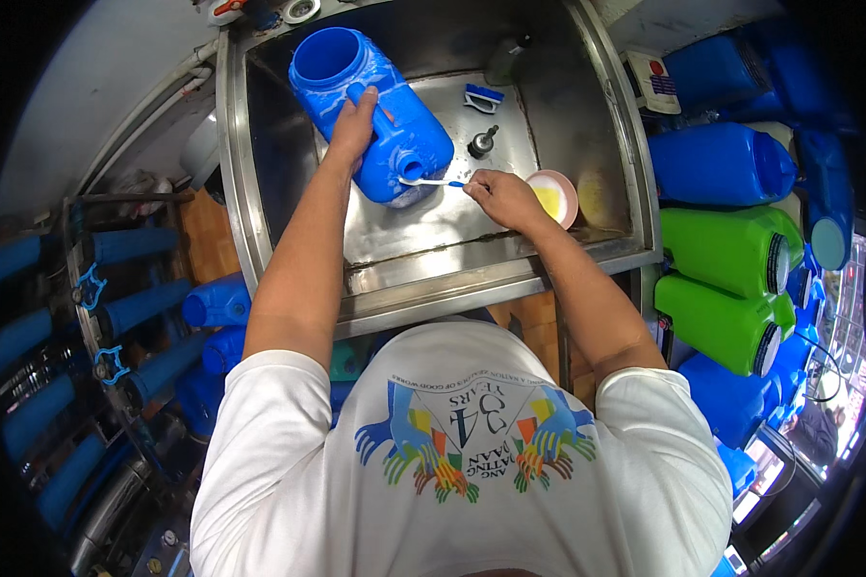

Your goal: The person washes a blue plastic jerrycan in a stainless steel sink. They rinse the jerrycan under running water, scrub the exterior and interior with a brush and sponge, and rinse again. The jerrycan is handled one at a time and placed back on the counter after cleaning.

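Person at a steel sink [394, 240], both hands over the basin. Left hand [354, 132] closed round the handle of a blue jug [421, 120], thumb on top; no gap seen in the grip. Jug lies tilted inside the sink, wide mouth toward the far left, small round spout toward the person; white suds on neck and sides. Right hand [503, 199] in a narrow pinch on a slim white-and-blue brush [438, 182], its head at the lip of the spout; whether bristles touch, cannot tell. Just beside the right hand, a pink bowl [572, 200] with pale liquid and something yellow in it, kind unclear. On the basin floor, beyond the brush: a dark nozzle-like fitting [483, 142], then a blue-and-white scrub brush [484, 97]. Right of the sink, two green jugs [726, 250] with dark-rimmed caps, on their sides, blue containers [707, 165] around them; contents not visible.
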{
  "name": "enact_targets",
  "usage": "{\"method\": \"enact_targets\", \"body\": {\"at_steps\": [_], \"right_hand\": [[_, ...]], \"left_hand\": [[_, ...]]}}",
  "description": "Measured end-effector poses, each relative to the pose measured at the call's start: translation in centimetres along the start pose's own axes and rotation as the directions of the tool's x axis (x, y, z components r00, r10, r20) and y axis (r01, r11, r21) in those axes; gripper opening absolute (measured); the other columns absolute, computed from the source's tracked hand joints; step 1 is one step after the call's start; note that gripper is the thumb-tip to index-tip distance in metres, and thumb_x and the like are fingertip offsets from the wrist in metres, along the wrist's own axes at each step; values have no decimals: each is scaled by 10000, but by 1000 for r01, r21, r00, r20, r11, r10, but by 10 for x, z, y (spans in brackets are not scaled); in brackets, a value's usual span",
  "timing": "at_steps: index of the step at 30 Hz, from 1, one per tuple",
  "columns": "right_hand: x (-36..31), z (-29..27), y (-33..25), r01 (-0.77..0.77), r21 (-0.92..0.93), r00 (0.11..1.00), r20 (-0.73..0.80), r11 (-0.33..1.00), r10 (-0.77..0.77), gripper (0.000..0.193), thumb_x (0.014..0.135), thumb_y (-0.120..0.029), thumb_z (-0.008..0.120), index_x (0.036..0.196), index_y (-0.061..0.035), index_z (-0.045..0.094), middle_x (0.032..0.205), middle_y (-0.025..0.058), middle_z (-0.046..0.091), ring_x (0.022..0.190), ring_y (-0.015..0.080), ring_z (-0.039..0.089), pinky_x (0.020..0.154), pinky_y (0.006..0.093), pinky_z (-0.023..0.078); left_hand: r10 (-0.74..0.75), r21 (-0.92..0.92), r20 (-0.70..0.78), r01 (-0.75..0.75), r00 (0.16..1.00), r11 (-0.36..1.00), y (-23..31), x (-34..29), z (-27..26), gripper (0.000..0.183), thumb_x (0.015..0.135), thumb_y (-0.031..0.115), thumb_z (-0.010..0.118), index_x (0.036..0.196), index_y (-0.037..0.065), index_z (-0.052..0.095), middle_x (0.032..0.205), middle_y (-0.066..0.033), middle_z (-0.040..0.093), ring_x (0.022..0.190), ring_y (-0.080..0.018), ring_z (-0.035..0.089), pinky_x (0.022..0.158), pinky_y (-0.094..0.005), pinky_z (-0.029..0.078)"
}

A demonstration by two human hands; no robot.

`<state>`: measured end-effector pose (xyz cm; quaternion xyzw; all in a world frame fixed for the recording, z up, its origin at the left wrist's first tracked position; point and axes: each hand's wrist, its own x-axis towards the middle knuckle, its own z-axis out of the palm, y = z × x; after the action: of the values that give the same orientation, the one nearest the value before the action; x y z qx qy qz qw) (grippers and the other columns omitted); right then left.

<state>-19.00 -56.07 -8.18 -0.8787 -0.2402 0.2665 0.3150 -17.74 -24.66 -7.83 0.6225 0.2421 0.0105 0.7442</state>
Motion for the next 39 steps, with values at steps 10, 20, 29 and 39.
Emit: {"method": "enact_targets", "body": {"at_steps": [10,20,29,39], "right_hand": [[37,-29,-35,169,13,985,-14,985,-169,439,960,-435,594,1014,-22,731,925,202,716,883,375,677,805,425,515],[18,-24,-34,331,-303,931,-49,894,-361,355,935,-436,623,984,-105,741,914,153,684,878,365,669,802,478,525],[27,-114,22,-59,-268,942,-333,962,-35,376,946,-423,624,1060,-90,755,979,179,714,964,376,678,832,445,534],[-14,-49,45,-62,196,950,-289,979,118,269,895,-278,710,851,-14,679,771,114,671,708,195,611,694,343,494]], "left_hand": [[-13,101,18,11,1000,995,4,2,-2,444,1021,484,531,1129,55,567,821,-79,670,731,-167,631,736,-303,521],[-13,174,42,5,999,985,-1,7,-4,396,1031,468,519,1065,79,584,812,-67,668,712,-157,628,708,-297,520],[-299,604,428,-24,853,797,56,-15,-39,331,959,358,653,1075,49,635,840,-79,691,742,-175,663,700,-323,540],[333,649,742,-747,582,-140,75,-69,-23,424,796,203,743,1201,93,682,1117,-135,709,1052,-341,658,968,-456,490]]}}
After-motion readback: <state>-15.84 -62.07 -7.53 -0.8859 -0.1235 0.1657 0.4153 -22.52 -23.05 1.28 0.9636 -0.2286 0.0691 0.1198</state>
